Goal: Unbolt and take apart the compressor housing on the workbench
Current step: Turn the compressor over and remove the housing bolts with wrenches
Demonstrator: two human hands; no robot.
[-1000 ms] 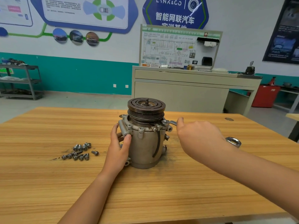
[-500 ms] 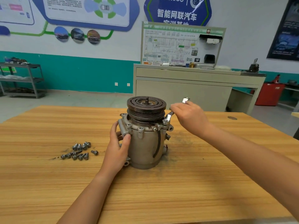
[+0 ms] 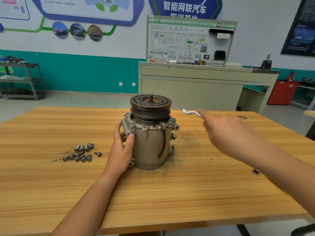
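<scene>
Room (head view): a workshop with a white wall above a teal band; a beige cabinet [image 3: 190,92] stands behind the bench, with a wiring-diagram board [image 3: 187,41] propped on top.
Room sides: a grey shelf rack [image 3: 22,80] stands far left and a red bin [image 3: 281,92] far right, both on the floor.
Surface: a wood-grain workbench [image 3: 187,193] fills the lower half of the view.
Compressor housing [image 3: 150,147]: stands upright near the middle of the bench, with the dark grooved pulley [image 3: 150,103] on top.
Left hand [image 3: 121,147]: grips the housing's left side just under the flange, thumb on the front of the body and fingers wrapped round a lug at the back.
Right hand [image 3: 226,133]: raised to the right of the housing, apart from it and about level with the pulley; it holds a small wrench [image 3: 190,112].
Wrench: its free end points left toward the pulley and touches nothing; motion blur hides how the fingers sit on it.
Loose bolts [image 3: 81,152]: a cluster lying on the bench left of the left hand, well apart from the housing.
Small metal ring [image 3: 255,171]: lies on the bench just under the right forearm; too small to tell what it is.
</scene>
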